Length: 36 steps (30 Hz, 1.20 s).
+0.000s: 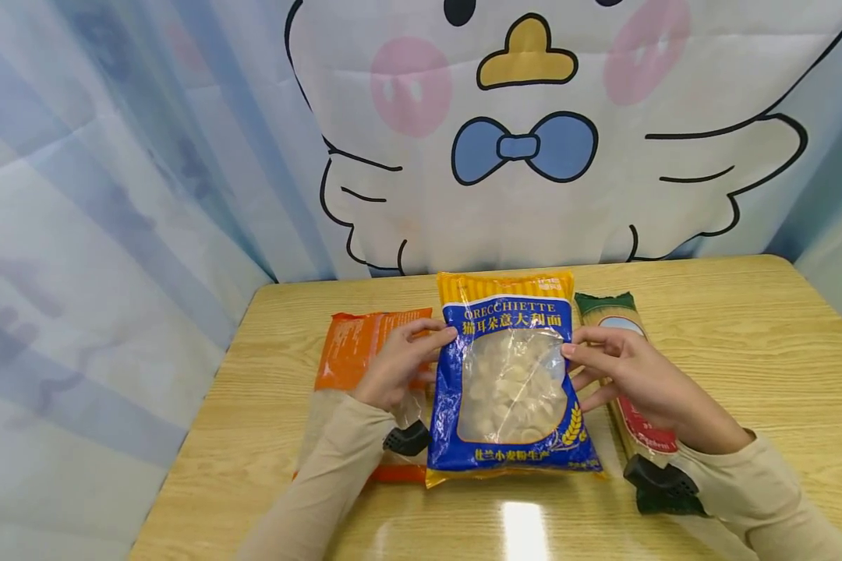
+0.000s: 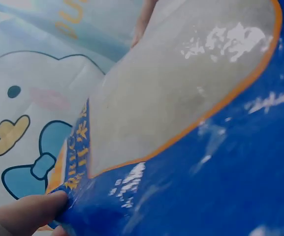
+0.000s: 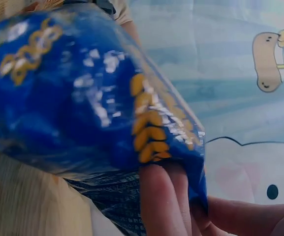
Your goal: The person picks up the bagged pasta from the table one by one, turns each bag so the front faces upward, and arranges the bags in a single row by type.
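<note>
Between both hands a blue and yellow bag of orecchiette pasta [image 1: 512, 389] is held up, tilted, its printed front toward the head camera. A clear window shows pale pasta pieces. My left hand [image 1: 403, 362] pinches its upper left edge; in the left wrist view the thumb [image 2: 46, 209] presses on the blue film. My right hand [image 1: 624, 370] grips the right edge, and in the right wrist view the fingers [image 3: 161, 201] lie behind the bag's side, the thumb on the other face. Parts of the fingers are hidden by the bag.
An orange-topped clear bag [image 1: 351, 351] lies on the wooden table [image 1: 252, 436] at left, partly under the left arm. A long green and red spaghetti pack [image 1: 645, 425] lies at right, partly covered by the right hand. A cartoon-printed curtain [image 1: 519, 210] hangs behind the table.
</note>
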Motion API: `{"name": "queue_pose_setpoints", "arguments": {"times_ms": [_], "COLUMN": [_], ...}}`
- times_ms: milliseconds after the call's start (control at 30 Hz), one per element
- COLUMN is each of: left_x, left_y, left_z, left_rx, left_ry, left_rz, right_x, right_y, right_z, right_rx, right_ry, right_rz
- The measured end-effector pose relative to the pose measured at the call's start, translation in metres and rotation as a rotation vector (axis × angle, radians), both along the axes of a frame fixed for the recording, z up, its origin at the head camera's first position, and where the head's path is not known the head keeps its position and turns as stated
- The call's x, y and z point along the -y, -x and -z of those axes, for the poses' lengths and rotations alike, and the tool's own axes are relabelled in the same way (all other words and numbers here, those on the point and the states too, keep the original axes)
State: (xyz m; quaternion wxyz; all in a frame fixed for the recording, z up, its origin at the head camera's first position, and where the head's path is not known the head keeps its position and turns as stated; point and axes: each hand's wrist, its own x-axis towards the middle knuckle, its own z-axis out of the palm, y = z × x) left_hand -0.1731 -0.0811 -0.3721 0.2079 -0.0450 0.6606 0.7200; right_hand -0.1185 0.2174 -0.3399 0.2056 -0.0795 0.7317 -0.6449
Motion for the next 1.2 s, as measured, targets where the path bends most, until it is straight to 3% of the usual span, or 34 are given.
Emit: {"name": "queue_pose_setpoints", "arguments": {"times_ms": [167, 300, 500, 767, 1200], "left_x": [-0.002, -0.001, -0.001, -0.002, 0.001], "left_y": [-0.001, -0.003, -0.005, -0.007, -0.013], "left_z": [0.0, 0.001, 0.0, 0.0, 0.0], "left_rx": [-0.01, -0.001, -0.004, 0.016, 0.009], "left_ry": [0.033, 0.069, 0.024, 0.018, 0.014], "left_rz": [-0.051, -0.029, -0.021, -0.024, -0.025], "right_x": [-0.002, -0.004, -0.006, -0.016, -0.014], "right_y": [-0.002, -0.004, -0.005, -0.002, -0.004], "right_z": [-0.002, -0.002, -0.003, 0.004, 0.005], "right_rx": [0.004, -0.006, -0.079, -0.032, -0.055], "right_ry": [0.005, -0.018, -0.074, -0.051, -0.073], "right_rz": [-0.035, -0.058, -0.089, -0.097, -0.104]}}
